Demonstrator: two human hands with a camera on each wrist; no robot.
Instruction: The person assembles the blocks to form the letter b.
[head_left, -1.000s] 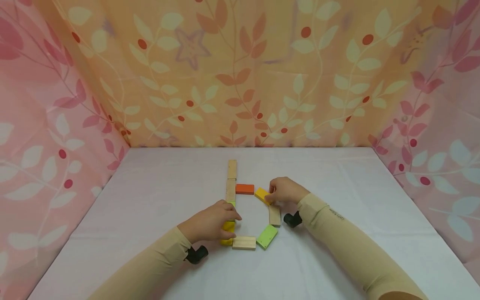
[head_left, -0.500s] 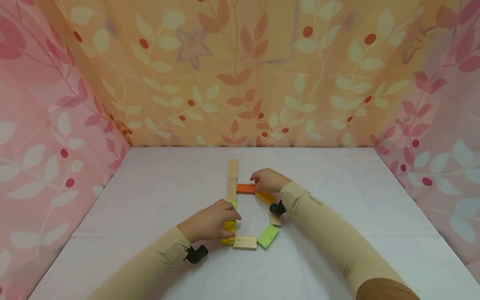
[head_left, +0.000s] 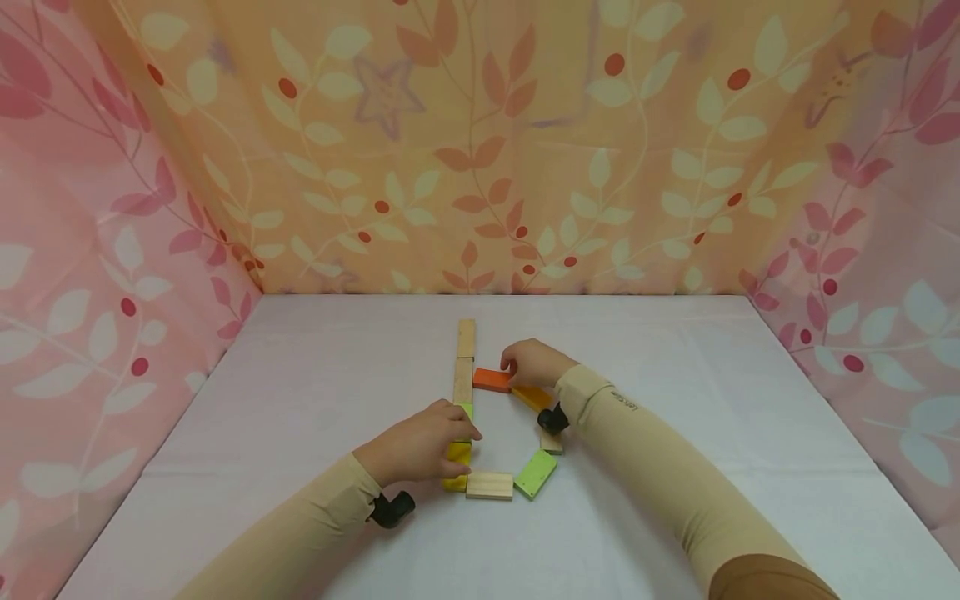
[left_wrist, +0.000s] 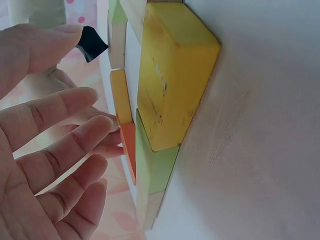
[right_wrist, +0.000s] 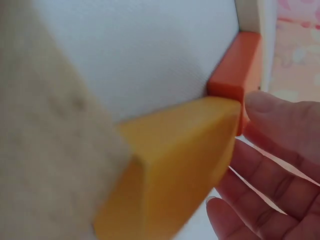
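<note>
In the head view, my right hand [head_left: 540,362] is at the right end of an orange-red wooden block [head_left: 490,381], and the right wrist view shows thumb and forefinger pinching that end. A yellow-orange block [right_wrist: 180,165] meets it at an angle, partly under the right wrist in the head view. My left hand [head_left: 416,442] hovers beside a yellow block [left_wrist: 175,80], its fingers loosely bent and holding nothing. That yellow block stands in a straight row with a green block [left_wrist: 157,167] and plain wooden blocks [head_left: 462,379].
A plain block [head_left: 490,486], a light green block [head_left: 536,474] and another plain block [head_left: 552,442] continue the loop at the near and right sides. All lie on a white-covered table [head_left: 300,358]. Patterned curtains [head_left: 480,167] stand at the back and both sides. Black wrist devices [head_left: 393,508] hang under the sleeves.
My right hand has moved left from the yellow-orange block to the orange-red one, whose right end has since turned slightly toward me. The left hand has stayed in place.
</note>
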